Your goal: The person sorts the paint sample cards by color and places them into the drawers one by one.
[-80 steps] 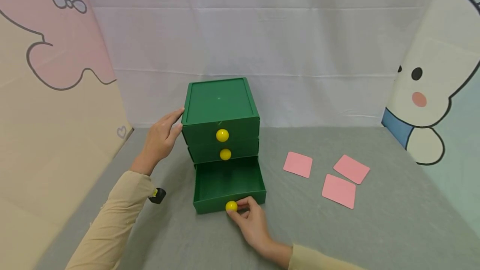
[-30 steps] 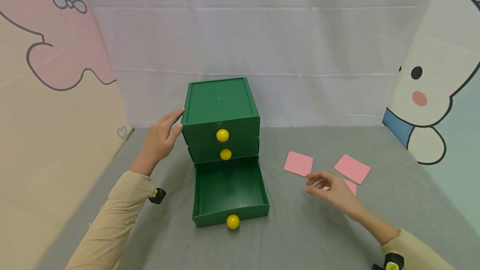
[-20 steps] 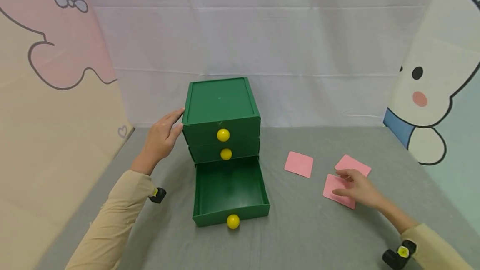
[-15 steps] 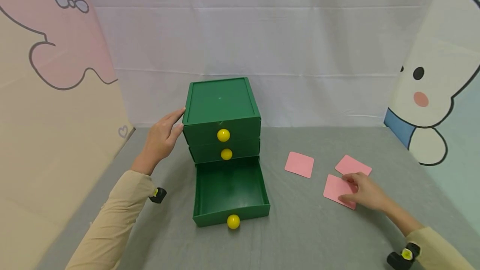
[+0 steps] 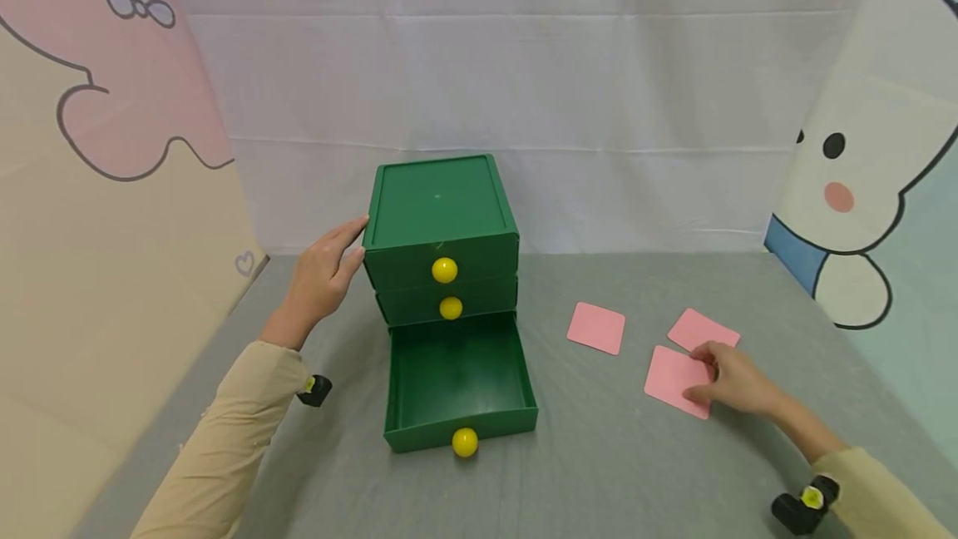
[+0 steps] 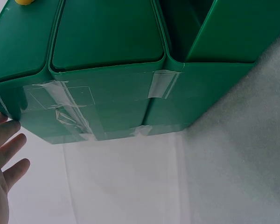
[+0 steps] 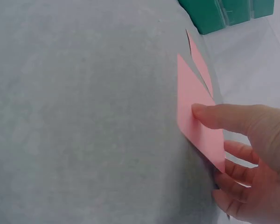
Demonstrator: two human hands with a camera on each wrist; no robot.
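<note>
A person's right hand (image 5: 737,385) pinches the nearest pink card (image 5: 677,379), thumb on its upper face and fingers curled at its near right edge; the right-wrist view shows the thumb (image 7: 219,115) pressed on the card (image 7: 196,112) with the other fingers tucked under its lifted edge. This card lies on the grey table (image 5: 599,472) towards the right side, just beside a second pink card (image 5: 702,328) behind it and near a third pink card (image 5: 595,328) to the left; whether the first two cards touch cannot be told. The left hand (image 5: 322,281) rests flat, fingers straight, against the left wall of the green drawer chest (image 5: 437,215), which stands at the middle of the table near its far edge; the left-wrist view shows the fingertips (image 6: 9,135) beside the taped side of the chest (image 6: 107,102). The bottom drawer (image 5: 458,381) stands pulled out and shows nothing inside, its yellow knob (image 5: 465,442) facing the near edge; the two upper drawers are closed. The card appears thin, light and fairly stiff, probably smooth enough to slip; lying flat, it is best taken by raising one edge and pinching across both faces, since its flatness on the cloth-like surface offers no other purchase.
</note>
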